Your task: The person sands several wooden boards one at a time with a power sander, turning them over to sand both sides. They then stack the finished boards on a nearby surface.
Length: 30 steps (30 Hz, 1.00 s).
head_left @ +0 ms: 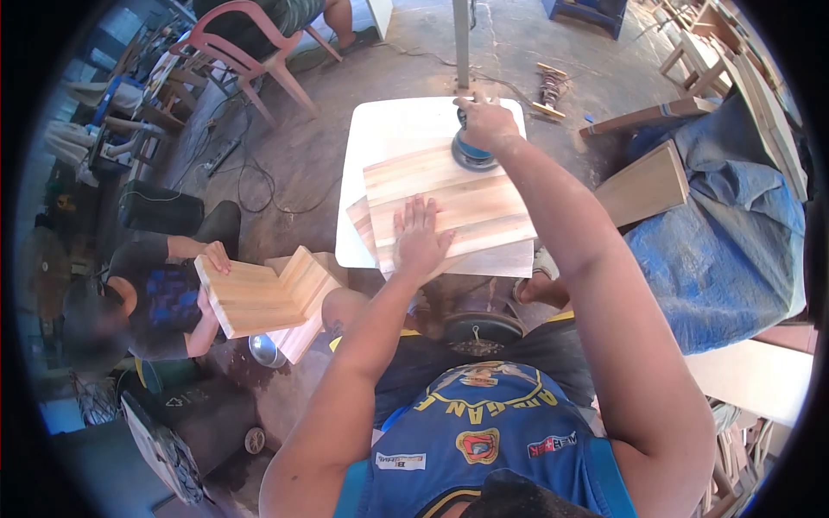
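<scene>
A striped wooden board (458,203) lies on top of other thin boards on a white table (358,164). My left hand (420,235) rests flat on the board's near left part, fingers spread, holding nothing. At the board's far right edge, my right hand (489,123) is wrapped round the top of a blue and black power sander (472,154). The underside of the sander is against the board and cannot be seen.
To the left, a seated person (155,293) holds a joined wooden piece (259,293). A pink chair (250,52) and cables are at the upper left. A metal post (462,43) stands behind the table. A blue tarp (717,233) covers things at the right.
</scene>
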{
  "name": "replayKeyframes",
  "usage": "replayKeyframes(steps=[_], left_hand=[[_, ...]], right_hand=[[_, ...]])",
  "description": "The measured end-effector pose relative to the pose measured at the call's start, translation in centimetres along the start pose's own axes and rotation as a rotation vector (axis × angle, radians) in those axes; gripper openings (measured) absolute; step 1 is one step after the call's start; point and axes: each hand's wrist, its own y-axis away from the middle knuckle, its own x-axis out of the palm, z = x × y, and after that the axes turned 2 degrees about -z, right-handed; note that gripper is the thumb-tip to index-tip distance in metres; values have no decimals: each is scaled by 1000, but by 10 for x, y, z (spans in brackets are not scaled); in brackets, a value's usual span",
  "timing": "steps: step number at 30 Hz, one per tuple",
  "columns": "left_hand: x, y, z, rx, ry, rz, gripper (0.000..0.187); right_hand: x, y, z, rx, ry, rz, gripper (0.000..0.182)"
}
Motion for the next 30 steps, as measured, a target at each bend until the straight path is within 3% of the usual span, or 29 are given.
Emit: replayKeyframes(steps=[6, 10, 14, 18, 20, 21, 23, 24, 26, 30], left_hand=[[-2, 6, 2, 59, 40, -81, 69], [3, 6, 10, 186, 172, -233, 43], [2, 11, 12, 242, 305, -214, 29], [8, 13, 13, 294, 315, -259, 30], [12, 13, 15, 340, 271, -206, 48], [6, 14, 13, 354, 270, -198, 48], [-14, 15, -3, 353, 133, 15, 78], [-20, 13, -13, 377, 138, 22, 78], [-23, 13, -32, 279, -129, 208, 102], [0, 2, -67, 189, -244, 211, 112]], right_hand=[[8, -1, 86, -163, -19, 87, 53], [14, 5, 117, -258, -42, 94, 44], [5, 25, 114, -270, -58, 154, 41], [-5, 42, 82, -291, -78, 194, 44], [-8, 54, 56, -265, -62, 180, 45], [-11, 62, 42, -246, -44, 167, 46], [-16, 75, 9, -197, -65, 138, 47], [-20, 81, -10, -178, -94, 109, 47], [-22, 99, -51, -147, -143, 36, 48], [-42, 137, -128, 36, -144, -139, 47]])
